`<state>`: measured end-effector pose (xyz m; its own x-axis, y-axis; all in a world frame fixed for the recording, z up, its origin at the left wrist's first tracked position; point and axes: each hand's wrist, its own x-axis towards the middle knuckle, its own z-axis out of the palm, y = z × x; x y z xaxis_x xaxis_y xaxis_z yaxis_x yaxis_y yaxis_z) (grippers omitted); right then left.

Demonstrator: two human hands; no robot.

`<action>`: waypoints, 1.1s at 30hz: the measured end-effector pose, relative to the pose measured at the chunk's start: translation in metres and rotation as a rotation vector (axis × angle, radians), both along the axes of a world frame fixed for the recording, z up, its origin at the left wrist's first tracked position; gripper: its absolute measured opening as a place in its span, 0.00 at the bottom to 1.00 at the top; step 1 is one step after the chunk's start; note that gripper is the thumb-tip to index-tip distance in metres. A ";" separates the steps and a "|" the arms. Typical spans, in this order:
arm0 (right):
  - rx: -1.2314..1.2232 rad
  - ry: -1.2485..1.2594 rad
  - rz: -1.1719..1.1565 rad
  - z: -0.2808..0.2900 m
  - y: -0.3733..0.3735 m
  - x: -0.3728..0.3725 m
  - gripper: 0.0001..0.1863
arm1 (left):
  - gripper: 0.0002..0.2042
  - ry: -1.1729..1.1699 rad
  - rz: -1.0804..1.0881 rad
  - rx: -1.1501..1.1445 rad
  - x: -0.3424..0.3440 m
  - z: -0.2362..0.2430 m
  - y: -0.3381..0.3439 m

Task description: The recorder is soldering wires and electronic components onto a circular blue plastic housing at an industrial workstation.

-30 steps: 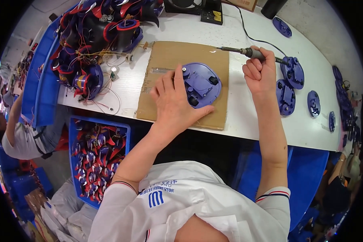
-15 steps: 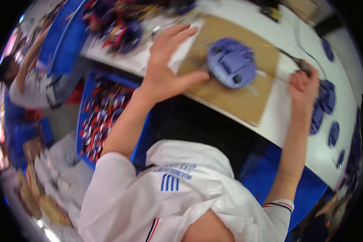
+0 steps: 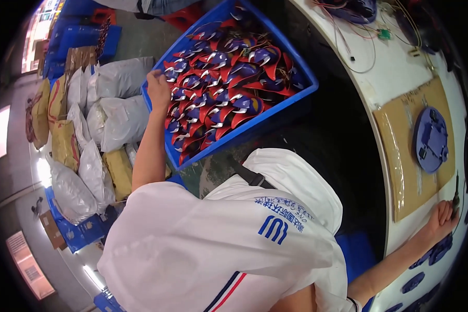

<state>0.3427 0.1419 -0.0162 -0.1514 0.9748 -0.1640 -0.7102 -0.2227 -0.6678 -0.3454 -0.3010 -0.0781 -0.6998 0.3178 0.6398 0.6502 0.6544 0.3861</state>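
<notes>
One soldering iron (image 3: 456, 197) is sitting in my closed right hand (image 3: 441, 219), four o'clock; left hand (image 3: 159, 89) is resting by blue bin (image 3: 308, 86), ten o'clock, can't tell its grip; purple base (image 3: 432, 139) is lying at three.

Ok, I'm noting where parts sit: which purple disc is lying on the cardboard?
The disc above the right hand in the picture: it alone lies on the cardboard, while the other purple discs, below that hand, lie on the white tabletop.

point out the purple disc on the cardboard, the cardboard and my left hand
purple disc (image 3: 431, 140), head view: middle of its face
cardboard (image 3: 402, 151), head view: bare part beside the disc
left hand (image 3: 159, 89), head view: middle
</notes>
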 end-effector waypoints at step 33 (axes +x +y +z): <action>-0.180 0.010 -0.337 0.043 -0.052 -0.086 0.10 | 0.25 -0.440 -1.934 -0.110 0.383 0.126 0.610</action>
